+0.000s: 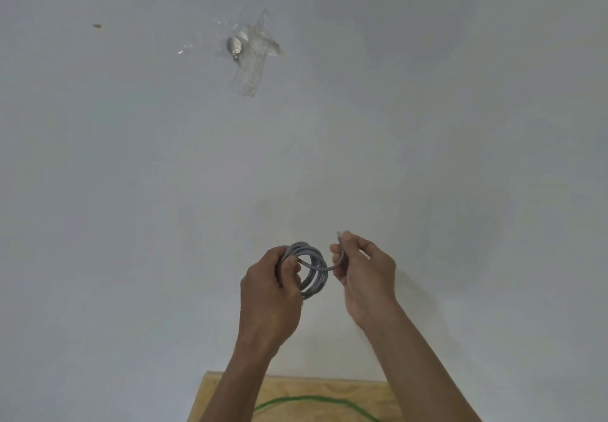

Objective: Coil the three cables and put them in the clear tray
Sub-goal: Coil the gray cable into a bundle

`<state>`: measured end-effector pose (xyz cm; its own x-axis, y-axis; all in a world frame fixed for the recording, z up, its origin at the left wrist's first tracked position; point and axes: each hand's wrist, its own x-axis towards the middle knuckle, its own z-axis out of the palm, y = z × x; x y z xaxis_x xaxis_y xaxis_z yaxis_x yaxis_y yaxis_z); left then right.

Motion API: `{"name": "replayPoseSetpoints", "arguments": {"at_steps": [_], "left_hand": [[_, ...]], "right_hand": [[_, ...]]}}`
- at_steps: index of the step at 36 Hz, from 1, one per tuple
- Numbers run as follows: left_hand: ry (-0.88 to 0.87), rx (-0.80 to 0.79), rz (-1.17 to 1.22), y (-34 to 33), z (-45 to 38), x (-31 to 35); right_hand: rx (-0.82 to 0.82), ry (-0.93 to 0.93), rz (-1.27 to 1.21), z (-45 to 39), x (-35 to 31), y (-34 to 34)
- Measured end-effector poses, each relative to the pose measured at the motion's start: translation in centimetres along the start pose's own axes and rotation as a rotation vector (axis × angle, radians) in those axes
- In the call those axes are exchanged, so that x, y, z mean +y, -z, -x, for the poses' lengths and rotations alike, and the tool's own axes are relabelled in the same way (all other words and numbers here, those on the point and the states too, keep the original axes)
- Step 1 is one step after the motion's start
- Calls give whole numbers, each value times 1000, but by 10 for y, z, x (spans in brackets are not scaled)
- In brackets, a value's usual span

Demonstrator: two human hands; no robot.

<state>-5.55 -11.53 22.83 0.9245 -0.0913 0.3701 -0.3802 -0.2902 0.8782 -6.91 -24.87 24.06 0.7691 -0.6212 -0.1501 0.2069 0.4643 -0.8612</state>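
No readable text, labels or numbers.

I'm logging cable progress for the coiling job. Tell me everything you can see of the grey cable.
The grey cable is a thin, round, smooth-jacketed lead, wound into several roughly circular loops held upright in the air before a pale wall. The left hand grips the loops at their left side, thumb through the coil. One free tail runs from the coil's middle rightward and curves up, pinched by the right hand; its end pokes out above the fingers. The plug is too blurred to identify.
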Motion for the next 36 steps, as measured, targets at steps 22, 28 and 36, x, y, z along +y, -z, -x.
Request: {"name": "replayPoseSetpoints", "arguments": {"at_steps": [22,28,36], "left_hand": [[3,-170,165,1,15,12],[57,-80,123,0,6,8],[114,-69,119,-2,8,5]], "right_hand": [[-586,-220,278,-9,-9,18],[-631,-201,354,0,1,21],[-765,-61,417,9,10,25]]}}
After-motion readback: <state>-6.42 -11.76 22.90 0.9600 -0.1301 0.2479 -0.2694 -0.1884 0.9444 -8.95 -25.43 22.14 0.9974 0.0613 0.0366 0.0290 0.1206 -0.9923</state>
